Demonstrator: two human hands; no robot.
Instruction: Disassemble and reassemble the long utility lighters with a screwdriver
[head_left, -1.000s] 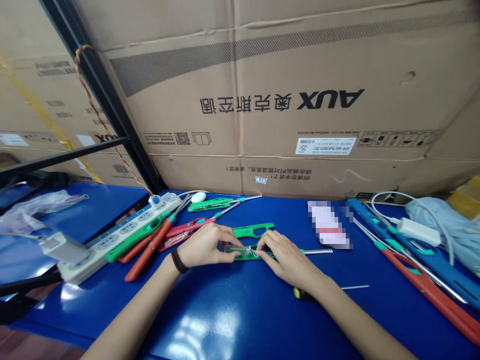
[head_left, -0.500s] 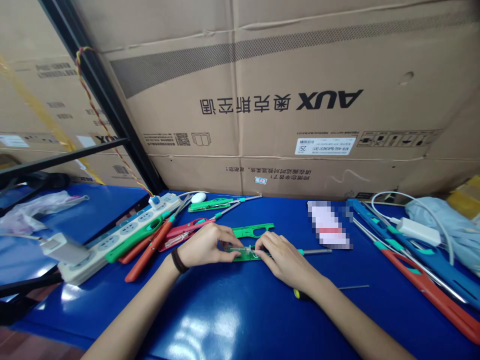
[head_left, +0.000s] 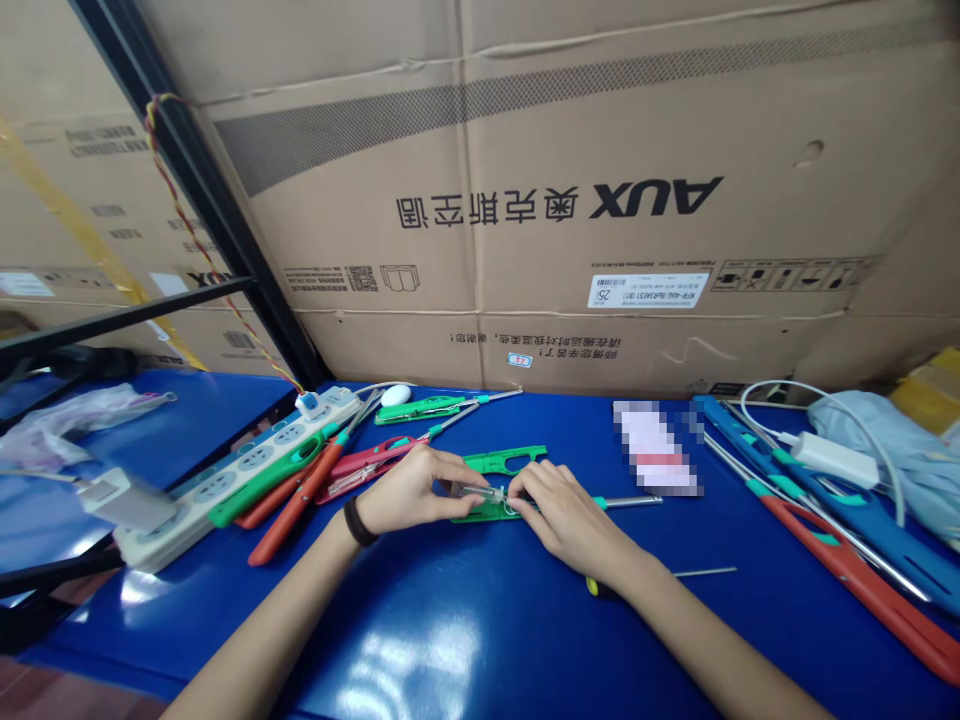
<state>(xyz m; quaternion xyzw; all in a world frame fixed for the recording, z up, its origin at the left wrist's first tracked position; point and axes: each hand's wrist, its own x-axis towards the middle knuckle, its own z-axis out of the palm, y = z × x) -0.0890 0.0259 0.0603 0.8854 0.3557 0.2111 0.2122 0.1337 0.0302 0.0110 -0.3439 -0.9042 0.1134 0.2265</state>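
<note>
My left hand pinches a clear lighter fuel tank between thumb and fingers, just over an opened green lighter handle half. My right hand is closed at the tank's right end, where a thin white wire loops; what its fingertips grip is mostly hidden. From under the right hand a metal lighter tube sticks out to the right. Behind the hands lies the other green handle half. A screwdriver with a yellow-tipped handle rests partly beneath my right forearm.
Left stand a power strip and red and green lighters. An opened red lighter and a green one lie behind. At right are a blurred-out flat object, blue and red lighters, and a white adapter. Cardboard walls the back.
The clear tank has risen slightly off the green handle half in my left fingers, which show more of it. My right hand has barely moved.
</note>
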